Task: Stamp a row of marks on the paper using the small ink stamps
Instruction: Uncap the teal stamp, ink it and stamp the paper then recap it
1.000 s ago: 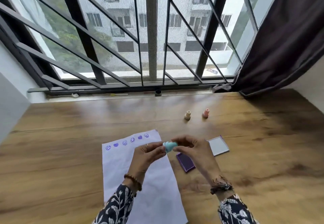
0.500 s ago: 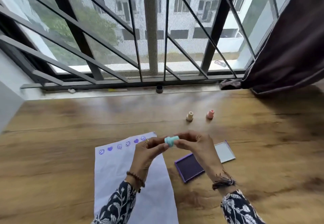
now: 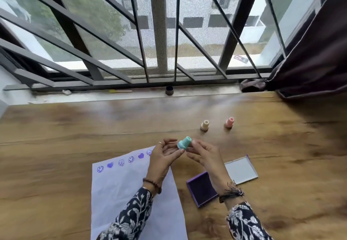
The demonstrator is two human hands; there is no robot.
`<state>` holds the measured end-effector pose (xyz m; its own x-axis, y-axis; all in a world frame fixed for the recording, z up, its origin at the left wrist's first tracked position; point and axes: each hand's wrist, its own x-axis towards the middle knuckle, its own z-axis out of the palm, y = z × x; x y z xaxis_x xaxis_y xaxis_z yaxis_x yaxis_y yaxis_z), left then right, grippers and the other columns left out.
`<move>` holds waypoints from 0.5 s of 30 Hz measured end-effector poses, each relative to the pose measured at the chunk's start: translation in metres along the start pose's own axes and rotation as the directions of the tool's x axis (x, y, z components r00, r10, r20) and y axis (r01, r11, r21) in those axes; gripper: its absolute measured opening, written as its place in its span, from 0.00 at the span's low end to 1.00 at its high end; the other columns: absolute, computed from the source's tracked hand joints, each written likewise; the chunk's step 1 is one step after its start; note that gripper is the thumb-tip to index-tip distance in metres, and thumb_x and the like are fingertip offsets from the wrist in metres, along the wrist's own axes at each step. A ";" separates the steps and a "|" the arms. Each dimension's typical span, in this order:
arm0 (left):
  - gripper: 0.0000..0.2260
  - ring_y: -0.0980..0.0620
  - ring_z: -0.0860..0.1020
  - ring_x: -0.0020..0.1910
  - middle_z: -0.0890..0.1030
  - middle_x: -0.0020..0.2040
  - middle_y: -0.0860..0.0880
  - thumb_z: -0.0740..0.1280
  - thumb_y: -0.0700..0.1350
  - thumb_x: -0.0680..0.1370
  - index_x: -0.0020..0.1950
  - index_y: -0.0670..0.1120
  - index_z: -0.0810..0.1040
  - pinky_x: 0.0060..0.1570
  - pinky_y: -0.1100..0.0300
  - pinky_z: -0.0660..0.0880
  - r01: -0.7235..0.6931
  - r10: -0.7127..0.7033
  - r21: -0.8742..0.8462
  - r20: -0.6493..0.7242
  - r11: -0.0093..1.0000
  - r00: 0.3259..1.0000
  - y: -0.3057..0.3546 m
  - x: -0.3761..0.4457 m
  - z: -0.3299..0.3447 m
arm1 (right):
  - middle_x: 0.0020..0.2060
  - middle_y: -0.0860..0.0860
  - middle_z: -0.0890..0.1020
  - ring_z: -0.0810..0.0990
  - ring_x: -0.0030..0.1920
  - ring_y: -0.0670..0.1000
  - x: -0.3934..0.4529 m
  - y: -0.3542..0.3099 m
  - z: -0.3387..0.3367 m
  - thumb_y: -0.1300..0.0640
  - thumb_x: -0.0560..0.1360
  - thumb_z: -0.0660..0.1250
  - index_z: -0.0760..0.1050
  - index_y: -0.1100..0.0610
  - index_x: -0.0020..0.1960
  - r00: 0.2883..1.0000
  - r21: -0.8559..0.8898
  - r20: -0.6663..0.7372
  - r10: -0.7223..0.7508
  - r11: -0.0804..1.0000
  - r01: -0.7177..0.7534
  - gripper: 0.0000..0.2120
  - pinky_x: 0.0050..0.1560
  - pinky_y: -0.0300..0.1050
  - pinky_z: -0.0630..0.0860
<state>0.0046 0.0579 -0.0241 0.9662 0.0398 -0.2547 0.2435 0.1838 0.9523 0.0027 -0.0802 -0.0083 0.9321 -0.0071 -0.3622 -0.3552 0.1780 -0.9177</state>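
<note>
nearest you, the paper (image 3: 131, 192) lies at the table's (image 3: 56, 146) near edge with a row of purple marks (image 3: 122, 162) along its far edge, and the open ink pad (image 3: 201, 189) sits just right of it. above the paper's far right corner, your left hand (image 3: 163, 157) and right hand (image 3: 204, 155) pinch the teal stamp (image 3: 184, 143) between fingertips, off the table. it looks light, rigid and small, so grip the narrow neck. its long axis tilts, wide base toward your left hand. farther back, a cream stamp (image 3: 204, 125) and a pink stamp (image 3: 229, 122) stand upright.
</note>
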 end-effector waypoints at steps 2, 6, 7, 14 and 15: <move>0.12 0.51 0.82 0.47 0.82 0.47 0.45 0.70 0.32 0.69 0.48 0.45 0.76 0.46 0.70 0.77 -0.034 0.029 0.119 0.042 0.992 0.999 0.000 0.012 0.000 | 0.44 0.50 0.85 0.84 0.45 0.45 0.014 0.002 0.002 0.64 0.77 0.62 0.81 0.54 0.50 1.000 -0.007 -0.008 0.001 1.000 -0.001 0.11 0.42 0.33 0.80; 0.11 0.50 0.79 0.51 0.82 0.49 0.46 0.73 0.40 0.69 0.49 0.45 0.79 0.52 0.64 0.73 -0.161 0.201 0.545 -0.015 0.823 0.979 0.003 0.039 0.004 | 0.54 0.54 0.82 0.80 0.56 0.51 0.043 0.003 0.005 0.66 0.76 0.61 0.76 0.57 0.60 0.998 -0.216 -0.035 -0.051 0.975 0.043 0.15 0.61 0.50 0.76; 0.11 0.49 0.76 0.53 0.80 0.50 0.45 0.74 0.42 0.68 0.49 0.45 0.79 0.54 0.61 0.69 -0.184 0.265 0.659 -0.024 0.729 0.964 0.003 0.047 0.005 | 0.55 0.53 0.82 0.79 0.58 0.51 0.048 0.002 0.006 0.66 0.76 0.61 0.75 0.54 0.60 0.998 -0.248 -0.033 -0.058 0.968 0.048 0.16 0.63 0.51 0.74; 0.14 0.46 0.65 0.63 0.74 0.62 0.48 0.71 0.51 0.69 0.54 0.51 0.77 0.57 0.52 0.64 -0.046 0.271 0.890 -0.089 0.454 0.958 -0.001 0.073 0.008 | 0.58 0.57 0.78 0.76 0.57 0.50 0.067 0.005 0.015 0.75 0.74 0.56 0.70 0.60 0.64 0.998 -0.175 -0.005 -0.064 0.983 0.062 0.21 0.50 0.32 0.76; 0.14 0.46 0.65 0.63 0.73 0.62 0.48 0.70 0.51 0.69 0.54 0.51 0.77 0.57 0.52 0.63 -0.033 0.254 0.891 -0.094 0.453 0.963 -0.002 0.073 0.008 | 0.58 0.58 0.77 0.76 0.57 0.50 0.066 0.005 0.016 0.76 0.74 0.56 0.70 0.61 0.64 0.998 -0.174 -0.008 -0.062 0.983 0.060 0.22 0.49 0.31 0.76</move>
<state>0.0754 0.0529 -0.0429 0.9840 0.1770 -0.0191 0.1541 -0.7930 0.5894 0.0638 -0.0644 -0.0346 0.9517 -0.0256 -0.3060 -0.3060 0.0031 -0.9520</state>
